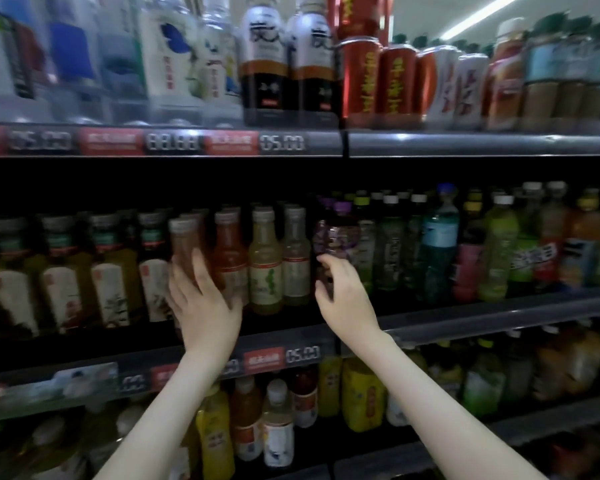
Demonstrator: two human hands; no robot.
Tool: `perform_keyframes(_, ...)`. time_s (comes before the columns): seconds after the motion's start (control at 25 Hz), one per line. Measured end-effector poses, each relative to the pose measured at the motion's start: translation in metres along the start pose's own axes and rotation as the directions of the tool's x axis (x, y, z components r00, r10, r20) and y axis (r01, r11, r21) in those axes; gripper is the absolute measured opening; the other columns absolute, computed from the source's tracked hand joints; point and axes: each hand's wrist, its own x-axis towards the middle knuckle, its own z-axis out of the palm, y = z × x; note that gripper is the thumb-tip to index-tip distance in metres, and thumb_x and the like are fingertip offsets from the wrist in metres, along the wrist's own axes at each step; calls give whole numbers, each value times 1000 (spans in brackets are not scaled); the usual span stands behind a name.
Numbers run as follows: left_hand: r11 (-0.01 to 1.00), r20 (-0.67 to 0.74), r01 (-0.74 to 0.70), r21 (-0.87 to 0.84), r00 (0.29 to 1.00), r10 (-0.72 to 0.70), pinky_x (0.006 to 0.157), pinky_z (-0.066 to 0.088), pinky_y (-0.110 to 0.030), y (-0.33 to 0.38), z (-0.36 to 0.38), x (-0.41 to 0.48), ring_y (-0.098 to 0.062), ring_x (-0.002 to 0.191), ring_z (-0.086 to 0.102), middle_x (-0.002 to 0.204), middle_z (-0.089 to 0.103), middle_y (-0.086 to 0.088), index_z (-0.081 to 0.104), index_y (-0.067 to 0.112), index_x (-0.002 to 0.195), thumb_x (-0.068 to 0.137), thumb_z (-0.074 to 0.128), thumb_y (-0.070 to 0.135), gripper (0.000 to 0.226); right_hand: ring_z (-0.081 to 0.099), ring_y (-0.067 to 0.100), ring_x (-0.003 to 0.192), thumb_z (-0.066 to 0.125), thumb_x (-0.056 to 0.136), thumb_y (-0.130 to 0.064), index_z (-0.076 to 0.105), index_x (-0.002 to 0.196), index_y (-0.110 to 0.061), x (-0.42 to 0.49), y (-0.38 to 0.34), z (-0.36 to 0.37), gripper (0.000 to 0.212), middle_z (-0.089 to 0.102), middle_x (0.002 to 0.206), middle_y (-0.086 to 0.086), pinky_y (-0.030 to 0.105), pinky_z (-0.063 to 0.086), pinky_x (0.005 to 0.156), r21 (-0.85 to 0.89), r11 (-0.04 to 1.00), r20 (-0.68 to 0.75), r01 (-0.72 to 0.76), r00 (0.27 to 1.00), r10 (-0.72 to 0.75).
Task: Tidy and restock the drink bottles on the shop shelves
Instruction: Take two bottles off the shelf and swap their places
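On the middle shelf point(465, 318) our left hand point(203, 299) wraps the brown bottle point(184, 242) low on its body. Our right hand point(343, 294) curls against the purple-capped bottle point(336, 235), though blur hides whether it grips. We judge both full, weighty, stiff and slick, best held mid-body; labels are unreadable and the back rows dark.

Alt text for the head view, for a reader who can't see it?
A person's left hand grips a reddish-brown bottle on the middle shelf of a drinks display, while the right hand curls at a purple-capped bottle; whether it holds it is unclear. Red cans stand on the upper shelf.
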Motion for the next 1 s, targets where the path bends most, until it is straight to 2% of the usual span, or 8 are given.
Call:
perform_keyframes(0.12, 931, -54, -361, -52, 932, 358, 109, 22, -62, 64, 29, -22, -41, 140, 11, 153, 8, -23, 19, 16, 149, 83, 68, 22, 83, 43, 20, 123, 53, 93, -8, 44, 136, -7, 5, 49, -42, 44, 50, 129, 9, 27, 39, 101, -99, 994, -216, -34, 976, 12)
perform_keyframes(0.24, 886, -23, -463, -42, 887, 462, 108, 27, -61, 124, 68, -32, -38, 140, 13, 152, 11, -19, 25, 19, 149, 83, 68, 25, 79, 37, 28, 125, 57, 93, -14, 32, 143, -6, 13, 99, -83, 56, 42, 136, 15, 36, 37, 102, -190, 964, -319, -187, 940, 119)
perform_keyframes(0.4, 919, 30, -390, 53, 921, 389, 111, 14, -59, 176, 122, -31, -39, 141, 9, 154, 5, -18, 15, 25, 151, 83, 67, 34, 87, 30, 32, 131, 61, 90, -33, 17, 150, -9, 36, 152, -128, 78, 35, 145, 16, 45, 30, 104, -318, 912, -323, -260, 934, 153)
perform_keyframes(0.6, 929, -27, -318, 191, 944, 329, 107, -2, -63, 206, 163, -39, -41, 141, 3, 154, 5, -21, 22, 21, 150, 74, 72, 35, 92, 21, 34, 139, 60, 84, -52, -2, 153, -24, 76, 176, -138, 96, 21, 154, 18, 49, 15, 110, -495, 862, -202, -106, 979, 4)
perform_keyframes(0.68, 927, -24, -299, 225, 950, 312, 106, -6, -64, 211, 172, -44, -40, 142, -3, 155, 2, -20, 20, 23, 150, 75, 71, 34, 92, 14, 36, 141, 60, 87, -44, -9, 151, -29, 84, 183, -129, 95, 12, 155, 21, 49, 8, 114, -519, 852, -134, -71, 991, 1)
perform_keyframes(0.76, 935, -13, -274, 226, 959, 284, 106, -7, -64, 214, 174, -49, -39, 143, -7, 155, 0, -19, 18, 24, 150, 77, 69, 34, 90, 16, 40, 139, 63, 86, -28, -2, 151, -32, 85, 187, -123, 92, 12, 152, 25, 50, 11, 114, -443, 896, -127, -25, 991, -35)
perform_keyframes(0.88, 941, 13, -262, 215, 964, 265, 105, -10, -61, 223, 168, -58, -38, 143, -6, 155, 3, -19, 20, 23, 150, 79, 67, 33, 85, 18, 43, 133, 65, 81, -9, 13, 148, -33, 77, 186, -121, 89, 15, 149, 25, 54, 28, 109, -277, 954, -127, 119, 979, -159)
perform_keyframes(1.0, 940, 52, -309, 145, 951, 304, 107, -9, -59, 233, 160, -68, -34, 143, -2, 153, 18, -21, 26, 19, 148, 80, 68, 31, 80, 25, 45, 128, 63, 77, 3, 22, 145, -34, 57, 174, -126, 88, 18, 145, 22, 55, 42, 98, -242, 926, -104, 289, 941, -321)
